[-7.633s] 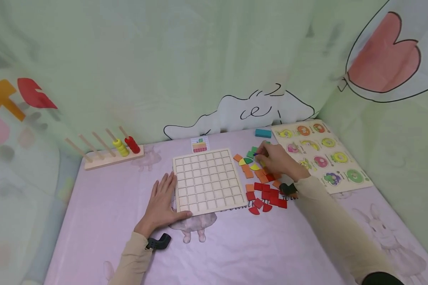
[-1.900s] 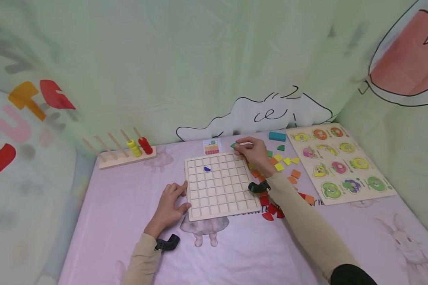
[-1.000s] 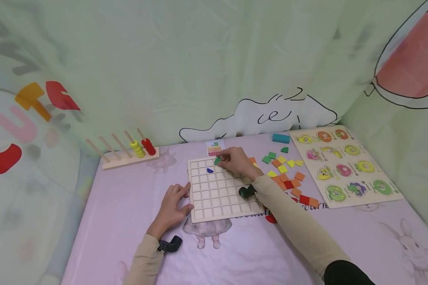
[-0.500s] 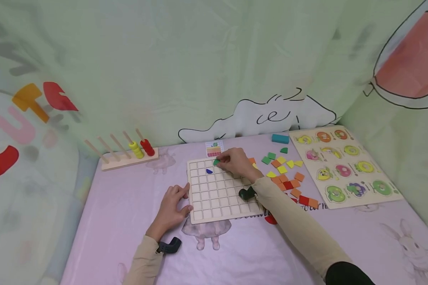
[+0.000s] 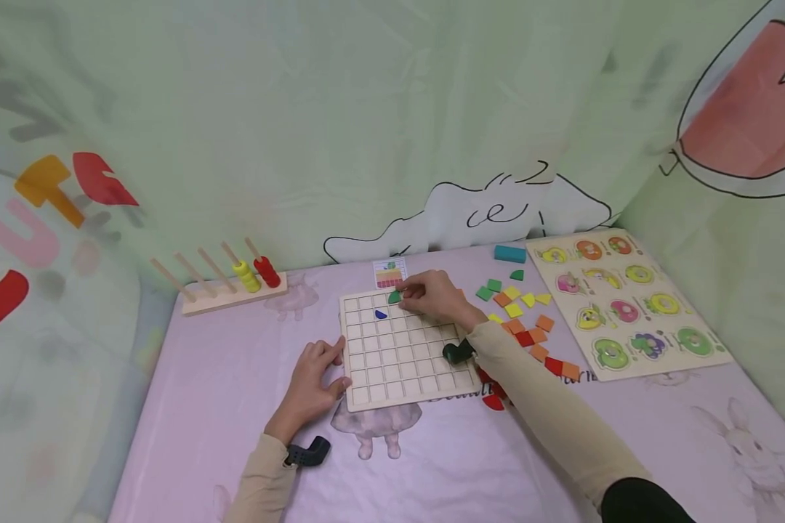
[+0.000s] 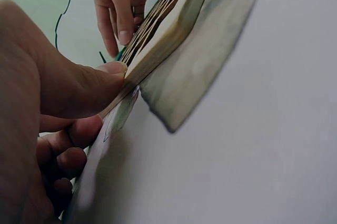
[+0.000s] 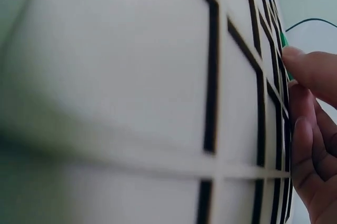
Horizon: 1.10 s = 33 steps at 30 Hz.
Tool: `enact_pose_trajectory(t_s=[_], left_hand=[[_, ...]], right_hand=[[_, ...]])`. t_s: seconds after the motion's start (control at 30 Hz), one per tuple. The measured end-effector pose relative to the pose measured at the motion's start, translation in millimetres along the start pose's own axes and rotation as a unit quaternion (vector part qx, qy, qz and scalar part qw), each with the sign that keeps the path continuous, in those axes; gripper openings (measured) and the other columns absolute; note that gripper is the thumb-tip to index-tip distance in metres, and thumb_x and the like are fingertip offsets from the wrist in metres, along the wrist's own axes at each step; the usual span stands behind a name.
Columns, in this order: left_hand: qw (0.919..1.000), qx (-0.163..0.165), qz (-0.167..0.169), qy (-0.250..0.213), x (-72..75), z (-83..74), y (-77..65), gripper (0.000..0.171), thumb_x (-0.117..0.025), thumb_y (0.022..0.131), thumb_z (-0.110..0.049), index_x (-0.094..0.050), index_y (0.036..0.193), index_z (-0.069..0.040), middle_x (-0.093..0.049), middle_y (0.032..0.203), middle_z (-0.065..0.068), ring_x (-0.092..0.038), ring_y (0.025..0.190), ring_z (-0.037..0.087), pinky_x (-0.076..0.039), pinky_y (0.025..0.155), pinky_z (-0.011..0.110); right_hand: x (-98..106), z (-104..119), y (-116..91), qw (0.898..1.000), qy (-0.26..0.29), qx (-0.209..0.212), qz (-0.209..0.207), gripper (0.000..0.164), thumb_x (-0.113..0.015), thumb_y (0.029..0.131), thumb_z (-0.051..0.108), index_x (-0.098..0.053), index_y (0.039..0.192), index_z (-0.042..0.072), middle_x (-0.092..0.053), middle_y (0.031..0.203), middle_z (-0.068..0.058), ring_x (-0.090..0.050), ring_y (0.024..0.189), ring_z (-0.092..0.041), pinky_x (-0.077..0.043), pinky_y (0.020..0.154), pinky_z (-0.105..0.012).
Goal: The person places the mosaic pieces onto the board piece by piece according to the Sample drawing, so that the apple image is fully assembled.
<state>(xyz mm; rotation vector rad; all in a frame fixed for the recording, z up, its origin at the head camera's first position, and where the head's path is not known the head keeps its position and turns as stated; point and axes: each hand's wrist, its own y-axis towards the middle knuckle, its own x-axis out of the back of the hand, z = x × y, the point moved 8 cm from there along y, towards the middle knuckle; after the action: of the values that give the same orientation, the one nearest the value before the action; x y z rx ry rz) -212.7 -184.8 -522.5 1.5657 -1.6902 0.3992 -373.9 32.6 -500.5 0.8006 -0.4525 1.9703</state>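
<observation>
A square wooden grid board [image 5: 392,367] lies on the table. My left hand [image 5: 309,381] holds it by the near left corner, thumb and index finger on its edges; in the left wrist view the thumb [image 6: 87,87] presses against the wooden edge and the other fingers are curled. Between thumb and fingers, my right hand [image 5: 432,296] pinches a small green rounded piece [image 5: 394,297] at a cell in the far row. A small blue rounded piece [image 5: 381,314] sits in a cell just left of and nearer than the green one.
A small pattern card [image 5: 389,274] lies behind the board. Loose orange [image 5: 544,322], yellow, green and red pieces spread to the right, partly behind the right sleeve. A teal block [image 5: 510,253], a fruit puzzle board [image 5: 602,341] and a peg stand [image 5: 235,292] stand around.
My right hand has gone from the loose pieces to the board's far row, bringing the green piece. The blue piece has come onto the board. My left hand's fingers have drawn in at the corner.
</observation>
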Motion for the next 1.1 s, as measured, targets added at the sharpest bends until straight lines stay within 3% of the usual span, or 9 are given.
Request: enact_pose_trajectory(t_s=[0.37, 0.53, 0.77, 0.9, 1.1], left_hand=[[1.0, 0.004, 0.004, -0.002, -1.5, -0.2, 1.6, 0.074, -0.08, 0.077, -0.002, -0.059, 0.147, 0.005, -0.057, 0.095, -0.001, -0.04, 0.092, 0.013, -0.037, 0.084, 0.034], [1.0, 0.005, 0.002, 0.0, -0.8, -1.3, 0.4, 0.073, -0.08, 0.076, -0.002, -0.059, 0.146, 0.006, -0.057, 0.095, 0.0, -0.041, 0.091, 0.014, -0.038, 0.084, 0.034], [1.0, 0.002, 0.003, 0.0, -1.7, -0.9, 0.5, 0.074, -0.08, 0.076, -0.003, -0.059, 0.146, 0.006, -0.057, 0.095, 0.0, -0.042, 0.093, 0.014, -0.037, 0.085, 0.033], [1.0, 0.0, 0.004, 0.005, -1.5, -0.9, 1.1, 0.074, -0.08, 0.077, -0.003, -0.058, 0.147, 0.006, -0.057, 0.096, -0.001, -0.043, 0.094, 0.015, -0.037, 0.086, 0.033], [1.0, 0.003, 0.001, 0.007, 0.4, -1.6, -0.4, 0.074, -0.081, 0.077, -0.003, -0.059, 0.146, 0.005, -0.057, 0.095, 0.0, -0.042, 0.093, 0.015, -0.038, 0.085, 0.035]], right_hand=[[3, 4, 0, 1.0, -0.011, 0.01, -0.013, 0.026, -0.081, 0.092, 0.013, -0.079, 0.116, 0.002, -0.077, 0.099, -0.01, -0.068, 0.085, -0.018, -0.056, 0.081, -0.034], [11, -4, -4, 1.0, -0.011, -0.007, -0.014, 0.026, -0.082, 0.092, 0.016, -0.079, 0.116, 0.005, -0.077, 0.1, -0.008, -0.068, 0.088, -0.02, -0.056, 0.084, -0.036], [61, -33, -27, 0.996, -0.061, -0.07, -0.013, 0.034, -0.078, 0.095, 0.023, -0.076, 0.123, 0.004, -0.072, 0.105, -0.011, -0.061, 0.094, -0.026, -0.05, 0.082, -0.035], [90, -53, -43, 0.99, -0.088, -0.109, -0.002, 0.038, -0.078, 0.095, 0.02, -0.072, 0.127, 0.001, -0.069, 0.114, -0.017, -0.061, 0.101, -0.031, -0.054, 0.084, -0.041], [106, -77, -60, 0.983, -0.115, -0.146, 0.009, 0.038, -0.081, 0.093, 0.017, -0.073, 0.125, -0.001, -0.071, 0.116, -0.019, -0.061, 0.104, -0.033, -0.057, 0.09, -0.045]])
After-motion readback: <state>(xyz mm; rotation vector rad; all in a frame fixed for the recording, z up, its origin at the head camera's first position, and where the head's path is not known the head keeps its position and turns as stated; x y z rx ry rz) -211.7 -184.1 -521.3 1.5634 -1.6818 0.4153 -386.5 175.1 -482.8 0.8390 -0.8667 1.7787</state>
